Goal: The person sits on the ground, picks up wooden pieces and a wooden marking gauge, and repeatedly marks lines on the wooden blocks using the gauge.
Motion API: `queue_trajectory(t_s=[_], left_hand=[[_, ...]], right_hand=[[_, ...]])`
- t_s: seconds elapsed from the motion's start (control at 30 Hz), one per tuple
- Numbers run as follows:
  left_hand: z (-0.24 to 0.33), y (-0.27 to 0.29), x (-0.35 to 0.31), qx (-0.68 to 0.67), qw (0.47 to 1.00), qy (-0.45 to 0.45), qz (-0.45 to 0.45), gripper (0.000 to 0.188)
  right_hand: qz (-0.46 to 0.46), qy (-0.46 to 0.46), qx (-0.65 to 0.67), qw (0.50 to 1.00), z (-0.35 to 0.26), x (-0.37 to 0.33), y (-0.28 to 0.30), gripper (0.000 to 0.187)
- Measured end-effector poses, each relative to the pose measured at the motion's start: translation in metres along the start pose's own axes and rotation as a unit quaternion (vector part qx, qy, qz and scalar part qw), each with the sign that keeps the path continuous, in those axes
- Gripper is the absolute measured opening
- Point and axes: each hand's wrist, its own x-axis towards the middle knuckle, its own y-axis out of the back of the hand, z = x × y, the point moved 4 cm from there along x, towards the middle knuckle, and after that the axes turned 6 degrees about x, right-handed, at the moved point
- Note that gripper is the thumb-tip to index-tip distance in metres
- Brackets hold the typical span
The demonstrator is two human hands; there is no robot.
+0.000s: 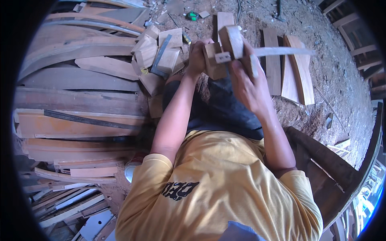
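My left hand (pixel 197 60) is closed around a squared wooden block (pixel 214 64), held up over my lap. My right hand (pixel 251 88) is closed on a tool with a long, thin, pale blade (pixel 285 51) that sticks out to the right; its exact kind cannot be made out. A second chunky wooden piece (pixel 232 42) stands between the hands, beside the block, with a small pale piece (pixel 222 57) in front. Whether these parts are joined is unclear. Several fingers of both hands are hidden behind the wood.
Cut wooden blocks (pixel 144 50) lie to the left, a dark metal square (pixel 163 54) resting on them. Beyond is a green tape measure (pixel 192 16). Long boards (pixel 80 76) cover the left side; flat planks (pixel 297 72) lie on the right. A dark wooden frame (pixel 321 160) stands near my right elbow.
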Motion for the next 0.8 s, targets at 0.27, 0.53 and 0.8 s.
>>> queue_trajectory(t_s=[0.27,0.53,0.8], left_hand=[[0.037,-0.007,-0.004,0.097,0.994,0.036,0.034,0.050],[0.047,-0.005,-0.007,0.205,0.976,-0.017,0.065,0.045],[0.025,0.002,-0.002,0.115,0.987,-0.108,0.033,0.034]], right_hand=[[0.010,0.016,-0.070,0.997,-0.004,0.031,-0.014,0.066],[-0.002,0.001,-0.094,0.996,-0.005,0.026,-0.017,0.065],[-0.026,-0.078,-0.016,0.997,-0.009,-0.011,-0.020,0.065]])
